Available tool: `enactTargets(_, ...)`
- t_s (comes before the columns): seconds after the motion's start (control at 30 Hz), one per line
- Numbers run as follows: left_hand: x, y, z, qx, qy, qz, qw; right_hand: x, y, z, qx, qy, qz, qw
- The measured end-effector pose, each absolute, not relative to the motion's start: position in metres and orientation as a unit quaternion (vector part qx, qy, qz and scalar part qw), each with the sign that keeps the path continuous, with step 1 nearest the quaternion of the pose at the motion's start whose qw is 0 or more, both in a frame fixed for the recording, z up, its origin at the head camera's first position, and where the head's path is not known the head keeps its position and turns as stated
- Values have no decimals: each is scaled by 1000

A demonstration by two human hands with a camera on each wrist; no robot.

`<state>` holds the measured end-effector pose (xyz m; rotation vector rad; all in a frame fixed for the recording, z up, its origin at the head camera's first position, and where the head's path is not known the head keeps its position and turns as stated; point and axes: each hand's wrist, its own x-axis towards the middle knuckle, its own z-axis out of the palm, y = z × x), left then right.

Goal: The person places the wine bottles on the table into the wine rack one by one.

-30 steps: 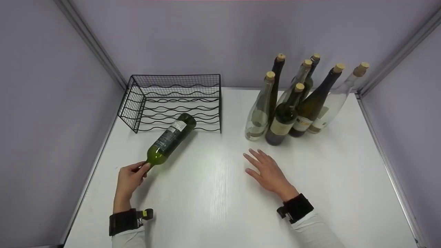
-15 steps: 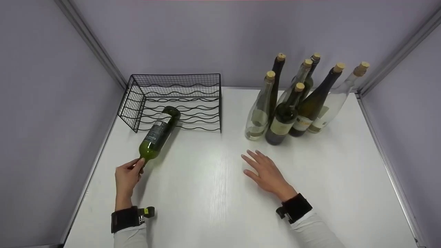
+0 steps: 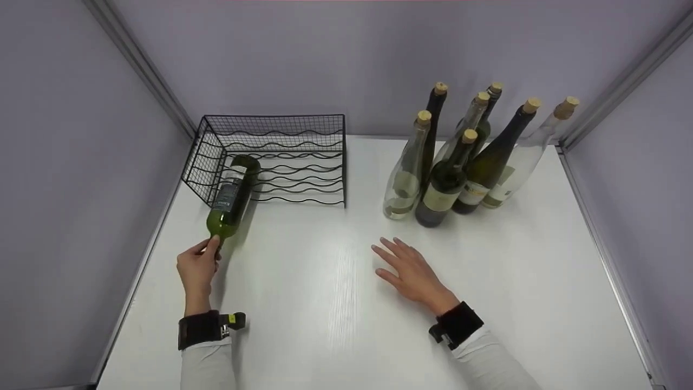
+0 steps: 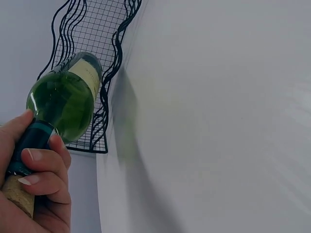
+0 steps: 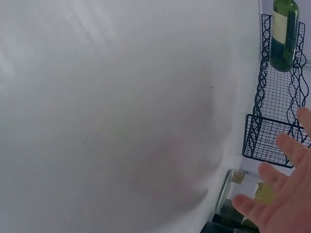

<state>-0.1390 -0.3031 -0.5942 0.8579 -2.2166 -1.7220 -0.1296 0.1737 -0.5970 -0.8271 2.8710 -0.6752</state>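
Note:
My left hand (image 3: 197,268) grips a green wine bottle (image 3: 233,192) by its neck. In the left wrist view the fingers curl round the dark neck sleeve, with the cork (image 4: 19,195) by the palm. The bottle slants, base away from me, over the left end of a black wire wine rack (image 3: 303,176) with wavy bars. Whether it touches the bars I cannot tell. Over the table in front of the standing bottles, my right hand (image 3: 412,275) is spread with straight fingers and holds nothing. In the right wrist view its fingers (image 5: 291,148) show at the right edge.
Several corked bottles stand close together at the back right, among them a dark green bottle (image 3: 439,200) and a clear bottle (image 3: 403,187) at the front. Grey panels (image 3: 379,65) enclose the white table (image 3: 303,303) at the back and both sides.
My left hand has carried the bottle leftward and away from me, its base now farther over the rack's left end and turned straighter. The right hand has drifted slightly left.

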Motion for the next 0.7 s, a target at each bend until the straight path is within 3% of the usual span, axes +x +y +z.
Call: enactTargets(0.7,-179,-305,-594,297,-755,-568,137,-147,132,-590,-290,922,-244,77)
